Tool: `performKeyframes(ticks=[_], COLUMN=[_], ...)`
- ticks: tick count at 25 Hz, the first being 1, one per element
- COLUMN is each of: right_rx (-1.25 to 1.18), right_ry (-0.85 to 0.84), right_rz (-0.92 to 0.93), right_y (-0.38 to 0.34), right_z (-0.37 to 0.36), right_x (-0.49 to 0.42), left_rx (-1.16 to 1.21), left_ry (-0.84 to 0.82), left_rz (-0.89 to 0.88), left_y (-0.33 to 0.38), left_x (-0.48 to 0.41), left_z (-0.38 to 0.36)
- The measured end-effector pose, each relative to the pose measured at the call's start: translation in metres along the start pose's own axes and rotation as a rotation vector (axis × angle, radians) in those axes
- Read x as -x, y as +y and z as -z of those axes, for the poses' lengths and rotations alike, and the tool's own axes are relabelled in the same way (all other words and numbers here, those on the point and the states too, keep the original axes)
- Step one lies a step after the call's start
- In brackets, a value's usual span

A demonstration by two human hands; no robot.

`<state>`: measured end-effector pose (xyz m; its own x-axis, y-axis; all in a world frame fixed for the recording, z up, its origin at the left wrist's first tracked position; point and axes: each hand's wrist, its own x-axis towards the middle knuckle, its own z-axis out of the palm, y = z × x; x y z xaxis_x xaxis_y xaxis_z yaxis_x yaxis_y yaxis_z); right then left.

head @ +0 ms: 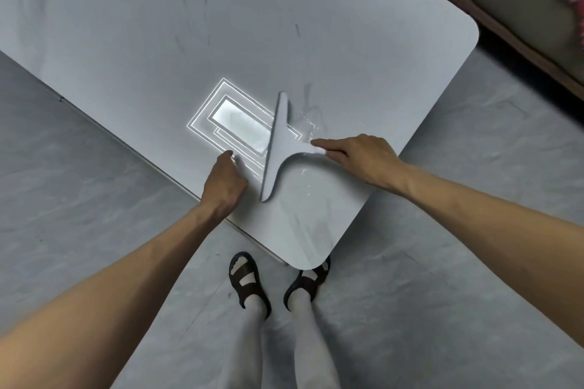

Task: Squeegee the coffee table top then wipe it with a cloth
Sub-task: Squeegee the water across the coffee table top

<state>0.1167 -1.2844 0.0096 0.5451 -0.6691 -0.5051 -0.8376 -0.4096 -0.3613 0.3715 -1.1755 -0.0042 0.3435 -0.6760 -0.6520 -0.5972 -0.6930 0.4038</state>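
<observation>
Grey marbled floor tiles spread under everything, matt and cloudy, with a sofa of olive cushions on a dark wooden base at the top right corner. Across most of my view lies the coffee table top, a pale grey stone-look slab with faint dark veins, smooth and glossy, its corners rounded; a bright rectangular ceiling-light reflection shines on it. On that top, near the corner closest to me, lies the squeegee, a light grey plastic T with a long narrow blade and a short flaring handle. My right hand closes on the handle's end, forefinger stretched along it. My left hand rests loosely curled at the table's near edge, holding nothing, just beside the blade. Thin water streaks glint beside the blade. Below, my feet wear dark strapped sandals.
</observation>
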Motion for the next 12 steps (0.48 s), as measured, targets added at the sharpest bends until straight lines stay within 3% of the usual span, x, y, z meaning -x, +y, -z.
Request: performKeyframes(ticks=[4,9,12], right_rx=[-0.019,-0.04,-0.227], right_ry=[0.05,0.098,0.18], right_rz=[-0.12,-0.197,-0.238], right_y=[0.05,0.067,0.057], right_z=[0.007,0.023,0.043], right_x=[0.042,0.069,0.035], left_rx=[-0.154,-0.281,-0.223], left_ry=[-0.071,-0.171,-0.173], left_rz=[-0.139,-0.098,-0.012], left_y=[0.026,0.04,0.045], left_x=[-0.002,-0.011,-0.015], left_z=[-0.027,-0.045,-0.042])
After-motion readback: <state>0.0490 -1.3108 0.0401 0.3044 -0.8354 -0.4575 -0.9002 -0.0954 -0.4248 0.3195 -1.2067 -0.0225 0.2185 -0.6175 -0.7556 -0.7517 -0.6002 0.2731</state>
